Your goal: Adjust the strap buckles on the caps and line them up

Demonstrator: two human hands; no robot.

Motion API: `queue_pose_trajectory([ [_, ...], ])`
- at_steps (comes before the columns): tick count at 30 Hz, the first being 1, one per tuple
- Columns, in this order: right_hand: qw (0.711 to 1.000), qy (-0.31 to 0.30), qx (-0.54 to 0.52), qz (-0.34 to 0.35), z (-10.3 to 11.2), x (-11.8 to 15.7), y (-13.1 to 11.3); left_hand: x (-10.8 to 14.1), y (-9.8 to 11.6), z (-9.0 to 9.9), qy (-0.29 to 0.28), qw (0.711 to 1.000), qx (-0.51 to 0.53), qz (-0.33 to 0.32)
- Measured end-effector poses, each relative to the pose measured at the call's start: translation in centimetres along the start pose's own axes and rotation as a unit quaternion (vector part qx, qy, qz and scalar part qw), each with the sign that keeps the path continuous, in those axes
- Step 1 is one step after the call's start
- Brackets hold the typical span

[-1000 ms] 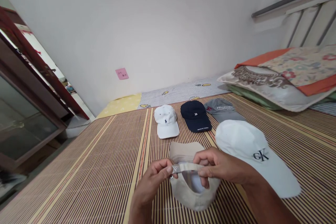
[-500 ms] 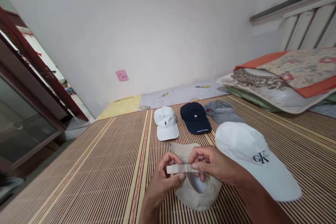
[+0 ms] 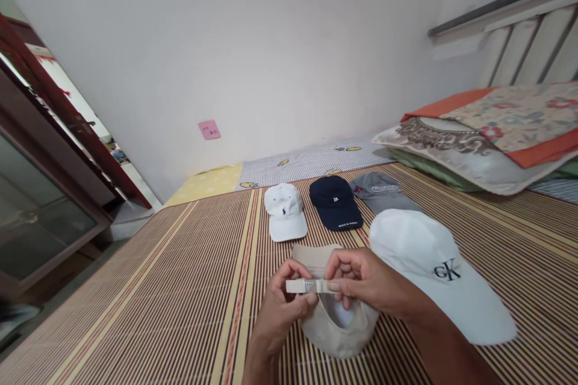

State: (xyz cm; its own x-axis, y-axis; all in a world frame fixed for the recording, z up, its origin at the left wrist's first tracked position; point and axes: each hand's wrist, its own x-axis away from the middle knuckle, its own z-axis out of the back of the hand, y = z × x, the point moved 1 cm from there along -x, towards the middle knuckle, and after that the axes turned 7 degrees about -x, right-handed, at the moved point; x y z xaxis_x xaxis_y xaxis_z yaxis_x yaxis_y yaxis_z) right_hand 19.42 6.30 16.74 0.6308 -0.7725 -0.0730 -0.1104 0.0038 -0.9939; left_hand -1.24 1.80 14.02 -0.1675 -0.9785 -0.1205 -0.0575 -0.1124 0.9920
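A beige cap [image 3: 338,334] lies on the striped mat in front of me, its back opening toward me and its brim pointing away. Both hands grip its back strap [image 3: 295,286], which has a metal buckle [image 3: 309,285]. My left hand [image 3: 284,301] pinches the strap at the buckle between thumb and fingers. Thumb and curled fingers of my right hand [image 3: 361,280] close on the strap's right part. To the right, close to my right forearm, lies a white cap with black letters [image 3: 419,252].
Farther back on the mat [image 3: 149,289] sit a small white cap [image 3: 285,216], a navy cap [image 3: 335,201] and a grey cap [image 3: 383,189]. Stacked cushions [image 3: 487,132] lie at the right by the wall. A pink paper [image 3: 209,129] is stuck on the wall.
The strap and buckle are turned slightly, so the buckle's face shows more clearly. Both hands keep their hold, and the caps stay in place.
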Motion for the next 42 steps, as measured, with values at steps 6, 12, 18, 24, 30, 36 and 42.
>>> queue_pose_trajectory([
  [6,0.998,0.035,0.046,0.015,-0.7,0.1,-0.6,-0.1,0.1,-0.3,-0.001,1.000,-0.001,0.004],
  [12,0.989,0.070,0.126,0.027,-1.1,0.3,-1.2,-0.1,0.2,-0.6,-0.002,1.000,0.000,-0.002],
  [18,0.990,0.075,0.116,0.024,-1.3,0.3,-1.5,0.0,0.1,-0.5,-0.004,1.000,0.014,-0.009],
  [24,0.992,0.070,0.102,0.025,-1.6,0.3,-1.6,-0.1,0.1,-0.8,0.016,1.000,0.018,-0.004],
  [30,0.988,0.083,0.123,0.031,-1.1,0.4,-1.3,-0.3,0.4,-0.7,0.009,1.000,0.009,-0.015],
  [36,0.995,0.052,0.085,0.020,-1.2,0.2,-0.9,-0.4,-0.2,-0.5,0.023,0.999,0.032,0.000],
  [42,0.998,0.019,0.048,0.020,-1.1,0.0,-0.6,-0.5,-1.3,-0.1,0.023,0.998,0.057,0.014],
])
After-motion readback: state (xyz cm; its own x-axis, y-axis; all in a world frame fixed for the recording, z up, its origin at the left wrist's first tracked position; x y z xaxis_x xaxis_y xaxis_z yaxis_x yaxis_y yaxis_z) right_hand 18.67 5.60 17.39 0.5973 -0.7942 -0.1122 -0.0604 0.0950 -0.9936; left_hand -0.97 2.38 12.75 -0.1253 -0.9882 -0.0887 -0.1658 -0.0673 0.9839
